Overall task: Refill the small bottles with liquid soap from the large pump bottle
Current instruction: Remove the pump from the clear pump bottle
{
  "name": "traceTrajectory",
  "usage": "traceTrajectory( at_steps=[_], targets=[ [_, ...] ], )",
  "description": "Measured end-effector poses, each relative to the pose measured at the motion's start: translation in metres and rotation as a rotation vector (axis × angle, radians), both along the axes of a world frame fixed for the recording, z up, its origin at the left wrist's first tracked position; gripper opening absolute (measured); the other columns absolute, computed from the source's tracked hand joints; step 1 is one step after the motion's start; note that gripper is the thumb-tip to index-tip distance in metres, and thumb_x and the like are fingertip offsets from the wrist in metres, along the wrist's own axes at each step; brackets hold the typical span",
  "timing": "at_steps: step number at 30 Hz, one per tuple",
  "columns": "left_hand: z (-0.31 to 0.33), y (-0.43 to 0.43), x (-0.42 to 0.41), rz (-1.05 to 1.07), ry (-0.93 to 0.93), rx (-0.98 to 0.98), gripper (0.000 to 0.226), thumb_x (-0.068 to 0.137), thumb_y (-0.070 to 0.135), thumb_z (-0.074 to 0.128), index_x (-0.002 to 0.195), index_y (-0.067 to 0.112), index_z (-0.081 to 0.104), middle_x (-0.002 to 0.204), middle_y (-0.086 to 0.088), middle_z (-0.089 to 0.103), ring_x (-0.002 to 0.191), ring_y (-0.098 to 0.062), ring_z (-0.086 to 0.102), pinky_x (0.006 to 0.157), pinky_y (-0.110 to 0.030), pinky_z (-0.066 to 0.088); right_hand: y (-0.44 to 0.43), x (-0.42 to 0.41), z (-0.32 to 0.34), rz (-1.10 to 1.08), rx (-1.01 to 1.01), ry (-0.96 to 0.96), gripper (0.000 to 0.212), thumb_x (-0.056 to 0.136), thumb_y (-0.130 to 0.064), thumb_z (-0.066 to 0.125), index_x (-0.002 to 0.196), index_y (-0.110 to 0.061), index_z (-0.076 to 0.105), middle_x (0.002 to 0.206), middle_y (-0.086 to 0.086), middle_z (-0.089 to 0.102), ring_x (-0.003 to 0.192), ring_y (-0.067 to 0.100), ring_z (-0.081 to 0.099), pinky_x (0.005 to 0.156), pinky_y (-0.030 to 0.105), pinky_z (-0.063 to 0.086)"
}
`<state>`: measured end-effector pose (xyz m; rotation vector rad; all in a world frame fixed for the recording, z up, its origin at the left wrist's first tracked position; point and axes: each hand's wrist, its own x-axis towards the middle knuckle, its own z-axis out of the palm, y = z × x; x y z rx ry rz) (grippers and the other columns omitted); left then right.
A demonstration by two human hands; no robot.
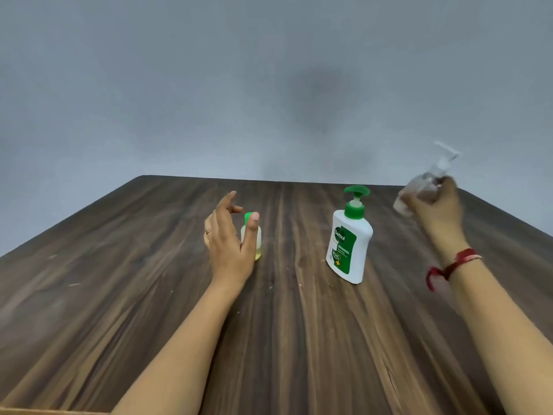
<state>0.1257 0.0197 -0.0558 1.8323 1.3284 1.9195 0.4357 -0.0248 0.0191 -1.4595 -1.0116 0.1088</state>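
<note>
The upright green-capped small bottle (258,245) stands just inside the wide grip of the left hand (229,250), while the right hand (438,212) holds a tilted clear bottle (419,190).

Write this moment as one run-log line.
left hand: open by small green-capped bottle | right hand: holds clear bottle aloft | pump bottle: upright on table
</note>
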Motion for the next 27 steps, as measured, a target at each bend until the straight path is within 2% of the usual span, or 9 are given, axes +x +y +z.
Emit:
traceTrajectory(
  at_steps=[5,8,11,13,15,19,23,25,27],
  targets=[
    [0.006,-0.002,-0.004,0.015,-0.028,0.053,0.049,0.092,0.053,0.036,0.122,0.018,0.053,0.108,0.008,0.054,0.109,-0.013,0.043,0.096,-0.034,0.035,-0.055,-0.062,0.053,0.353,0.197,0.036,0.057,0.078,-0.016,0.080,0.121,-0.020,0.043,0.087,-0.003,0.071,0.081,0.009,0.068,0.071,0.019,0.054],
    [0.006,-0.002,-0.005,-0.014,-0.039,0.086,0.051,0.092,0.058,0.035,0.110,0.017,0.059,0.107,0.007,0.057,0.106,-0.007,0.044,0.094,-0.018,0.032,-0.061,-0.100,0.046,0.596,0.146,0.082,0.057,0.067,-0.009,0.085,0.107,-0.020,0.046,0.072,-0.004,0.072,0.078,0.021,0.070,0.071,0.031,0.058],
    [0.005,-0.005,-0.004,-0.085,0.003,0.112,0.052,0.092,0.060,0.034,0.102,0.018,0.062,0.100,0.014,0.056,0.099,0.004,0.042,0.091,-0.024,0.034,-0.048,-0.134,0.015,0.679,0.017,0.037,0.052,0.068,0.000,0.084,0.098,-0.024,0.049,0.077,-0.006,0.072,0.077,0.014,0.069,0.074,0.034,0.058],
    [0.005,-0.008,-0.001,-0.161,0.045,0.134,0.057,0.091,0.065,0.033,0.099,0.019,0.065,0.098,0.017,0.057,0.098,0.004,0.046,0.089,-0.019,0.033,-0.037,-0.151,-0.009,0.695,-0.067,0.003,0.050,0.069,-0.003,0.084,0.097,-0.027,0.051,0.087,-0.007,0.069,0.080,0.010,0.067,0.077,0.032,0.057],
    [0.004,-0.010,0.003,-0.264,0.081,0.112,0.061,0.088,0.071,0.033,0.100,0.022,0.067,0.100,0.013,0.059,0.102,-0.005,0.051,0.090,-0.015,0.033,-0.027,-0.160,-0.027,0.675,-0.144,-0.098,0.045,0.071,-0.010,0.084,0.098,-0.027,0.054,0.092,-0.008,0.066,0.082,0.003,0.062,0.074,0.019,0.051],
    [-0.003,-0.010,0.015,-0.378,0.115,0.014,0.036,0.080,0.059,0.054,0.101,0.032,0.065,0.102,0.012,0.057,0.102,-0.016,0.053,0.088,-0.030,0.042,-0.014,-0.169,-0.043,0.679,-0.197,-0.187,0.035,0.078,-0.006,0.074,0.106,-0.020,0.059,0.096,-0.007,0.063,0.083,0.008,0.061,0.069,0.016,0.048],
    [-0.006,-0.006,0.017,-0.379,0.058,-0.057,0.032,0.078,0.052,0.060,0.101,0.032,0.067,0.104,0.012,0.056,0.106,-0.014,0.055,0.088,-0.038,0.049,-0.010,-0.173,-0.050,0.656,-0.187,-0.195,0.035,0.077,0.001,0.069,0.101,-0.020,0.057,0.083,-0.017,0.061,0.066,-0.012,0.057,0.058,0.005,0.041],
    [-0.004,-0.006,0.016,-0.400,0.018,-0.098,0.029,0.076,0.054,0.059,0.097,0.036,0.065,0.105,0.014,0.054,0.104,-0.003,0.055,0.085,-0.026,0.050,-0.008,-0.173,-0.052,0.637,-0.182,-0.200,0.035,0.076,-0.002,0.072,0.101,-0.020,0.055,0.082,-0.014,0.060,0.064,-0.013,0.057,0.058,0.006,0.041],
    [-0.003,-0.007,0.016,-0.396,-0.039,-0.124,0.023,0.074,0.056,0.058,0.092,0.040,0.060,0.101,0.013,0.055,0.096,0.000,0.056,0.076,-0.014,0.046,-0.008,-0.170,-0.054,0.612,-0.175,-0.192,0.044,0.075,-0.011,0.078,0.109,-0.024,0.053,0.095,-0.008,0.061,0.076,-0.002,0.062,0.066,0.012,0.049]
  ],
)
